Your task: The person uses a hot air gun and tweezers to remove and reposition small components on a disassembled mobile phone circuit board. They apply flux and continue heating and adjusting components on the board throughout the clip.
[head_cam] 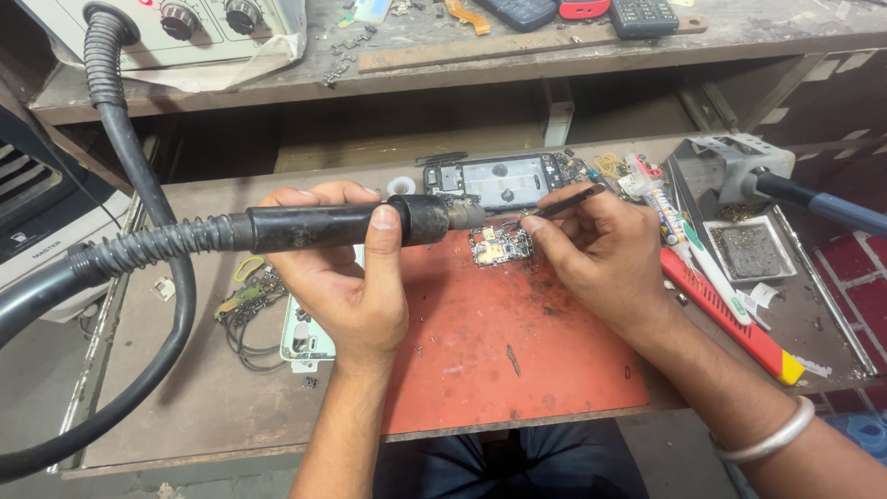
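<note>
Circuit board (500,247) sat on the red mat (517,342) at the bench; my left hand (342,277) wrapped the hot-air wand (351,225), right hand (601,249) pinched tweezers (568,203). I reckoned steady nozzle, light tweezer touch was best.

- Soft, even daylight fills the scene; it is bright enough that colours read clearly, most of all on the red mat (517,342).
- Shadows are faint and short: a diffuse one lies under the left hand (346,277) and the hot-air handpiece (351,225).
- The recess under the upper shelf (517,55) falls dark, hiding what is inside.
- Mild glare sits on the white station casing (212,42) at top left and on the metal bangle (771,434).
- The centre is sharp; the small circuit board (501,247) shows fine detail.
- Wide-angle distortion bends the worktop (203,388) edges and the black hose (139,185) outward near the frame borders.
- The corners look slightly soft.
</note>
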